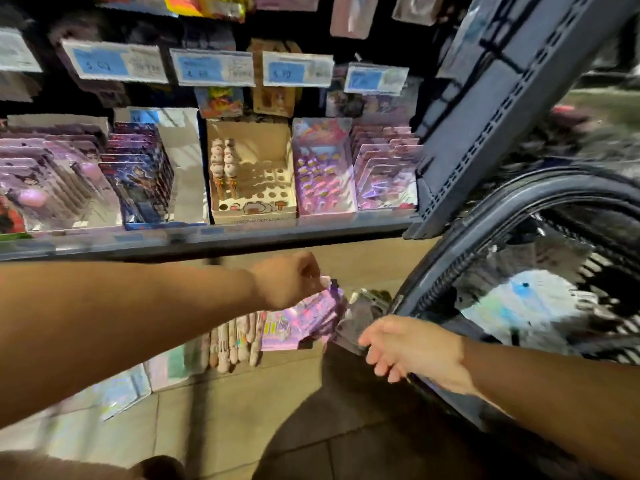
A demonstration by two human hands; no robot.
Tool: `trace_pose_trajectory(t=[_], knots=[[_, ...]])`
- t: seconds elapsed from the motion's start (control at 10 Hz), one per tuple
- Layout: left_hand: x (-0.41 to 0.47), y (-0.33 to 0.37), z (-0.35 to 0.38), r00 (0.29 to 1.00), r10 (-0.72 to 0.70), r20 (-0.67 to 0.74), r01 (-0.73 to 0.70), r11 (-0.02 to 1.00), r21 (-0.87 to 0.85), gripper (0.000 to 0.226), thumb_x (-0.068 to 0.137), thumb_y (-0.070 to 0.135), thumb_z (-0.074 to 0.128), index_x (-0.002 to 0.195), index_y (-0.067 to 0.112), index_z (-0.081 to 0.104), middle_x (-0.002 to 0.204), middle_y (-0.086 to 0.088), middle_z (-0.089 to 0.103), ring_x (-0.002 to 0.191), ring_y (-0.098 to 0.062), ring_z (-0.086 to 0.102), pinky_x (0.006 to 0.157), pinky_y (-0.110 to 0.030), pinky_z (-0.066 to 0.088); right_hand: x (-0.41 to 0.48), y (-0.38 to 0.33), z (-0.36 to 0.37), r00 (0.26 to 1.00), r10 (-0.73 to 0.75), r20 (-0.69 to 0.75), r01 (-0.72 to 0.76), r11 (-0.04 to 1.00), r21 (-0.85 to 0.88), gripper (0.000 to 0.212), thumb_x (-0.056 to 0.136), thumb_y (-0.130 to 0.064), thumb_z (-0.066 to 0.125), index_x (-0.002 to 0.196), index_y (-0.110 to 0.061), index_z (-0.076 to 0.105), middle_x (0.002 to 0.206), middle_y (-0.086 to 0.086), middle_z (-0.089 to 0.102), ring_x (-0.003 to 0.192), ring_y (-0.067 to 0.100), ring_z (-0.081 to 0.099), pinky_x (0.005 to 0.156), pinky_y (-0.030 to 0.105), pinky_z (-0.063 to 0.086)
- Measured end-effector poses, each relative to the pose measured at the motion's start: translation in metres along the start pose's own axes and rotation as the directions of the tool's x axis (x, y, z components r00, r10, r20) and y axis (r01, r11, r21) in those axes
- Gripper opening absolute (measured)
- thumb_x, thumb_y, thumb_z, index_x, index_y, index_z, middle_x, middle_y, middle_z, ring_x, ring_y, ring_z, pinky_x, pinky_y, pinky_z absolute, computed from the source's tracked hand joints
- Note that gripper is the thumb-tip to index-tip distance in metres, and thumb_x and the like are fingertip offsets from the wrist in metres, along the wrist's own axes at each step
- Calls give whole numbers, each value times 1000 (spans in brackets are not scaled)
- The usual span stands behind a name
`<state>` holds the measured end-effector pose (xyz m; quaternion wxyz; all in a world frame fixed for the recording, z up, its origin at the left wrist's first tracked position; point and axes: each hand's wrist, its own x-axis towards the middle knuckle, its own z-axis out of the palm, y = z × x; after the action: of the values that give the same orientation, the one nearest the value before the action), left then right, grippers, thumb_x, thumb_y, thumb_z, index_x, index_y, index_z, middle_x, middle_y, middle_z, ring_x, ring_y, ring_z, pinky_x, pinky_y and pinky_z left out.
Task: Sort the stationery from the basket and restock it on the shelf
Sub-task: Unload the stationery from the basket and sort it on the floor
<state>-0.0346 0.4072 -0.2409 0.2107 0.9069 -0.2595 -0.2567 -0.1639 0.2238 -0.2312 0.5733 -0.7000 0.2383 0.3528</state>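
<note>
Pink stationery pkt [298,323] beside basket [446,258]

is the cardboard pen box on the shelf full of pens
No, the cardboard pen box holds pens only at its left side; most holes stand empty.

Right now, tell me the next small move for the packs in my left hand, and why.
Likely raise the left hand, which grips the shiny pink-purple card packs below the grey metal shelf, toward the upright row of pink-purple packs at its right end; the two seem to match.
</note>
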Motion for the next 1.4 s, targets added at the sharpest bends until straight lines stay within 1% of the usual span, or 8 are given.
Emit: trace_pose_trajectory(t=[0.4,0.5,0.6,0.7,0.9,1.1,1.2,1.4], knots=[[52,137,107,950,64,-305,-182,908,-376,85,67,77,50,134,27,38,128,-3,57,119,-29,53,98,-48,45,-7,60,-189,894,277,-351,-355,917,-180,25,101,-9,33,87,-14,53,56,2,50,44,14,46,42,18,36],[63,135,117,954,66,-293,-207,852,-482,76,71,74,49,134,35,34,129,2,58,119,-24,55,100,-49,46,-13,71,-211,842,106,-529,-462,647,-606,25,98,-7,41,109,-5,64,104,10,65,94,24,63,70,26,47],[67,134,117,950,111,-292,-258,805,-535,80,73,73,54,138,32,33,132,4,55,122,-19,54,104,-48,45,-19,70,-223,843,49,-535,-459,582,-671,20,98,-9,40,98,-15,59,102,8,61,98,21,58,64,19,40],[67,140,114,943,137,-302,-288,789,-542,83,79,64,61,143,19,33,130,5,51,122,-17,51,107,-43,42,-16,72,-243,814,17,-580,-449,653,-610,32,102,-21,41,122,-5,59,126,12,57,120,25,51,90,25,42],[72,146,110,943,148,-299,-295,788,-540,87,72,55,59,144,15,32,126,7,49,118,-16,51,100,-33,41,8,77,-277,756,-72,-651,-406,728,-552,51,93,-38,58,138,-17,45,142,7,48,122,27,51,89,24,37],[79,144,108,940,173,-293,-315,767,-559,86,72,62,63,141,20,32,123,7,52,113,-14,54,96,-34,44,22,67,-305,676,-135,-724,-371,787,-493,64,88,-37,66,138,-8,40,130,12,52,111,27,55,84,31,47],[81,141,110,936,186,-297,-330,758,-563,84,73,74,60,136,27,32,123,8,53,113,-12,55,94,-33,45,30,61,-319,614,-137,-778,-473,725,-501,48,91,-36,61,114,5,55,92,9,52,87,20,53,69,27,41],[85,134,115,933,188,-308,-337,760,-556,77,60,86,53,121,48,26,121,16,54,112,-4,56,92,-30,45,31,41,-322,717,-66,-694,-494,654,-573,39,101,-24,44,64,-22,32,66,-7,32,60,4,38,48,19,32]])
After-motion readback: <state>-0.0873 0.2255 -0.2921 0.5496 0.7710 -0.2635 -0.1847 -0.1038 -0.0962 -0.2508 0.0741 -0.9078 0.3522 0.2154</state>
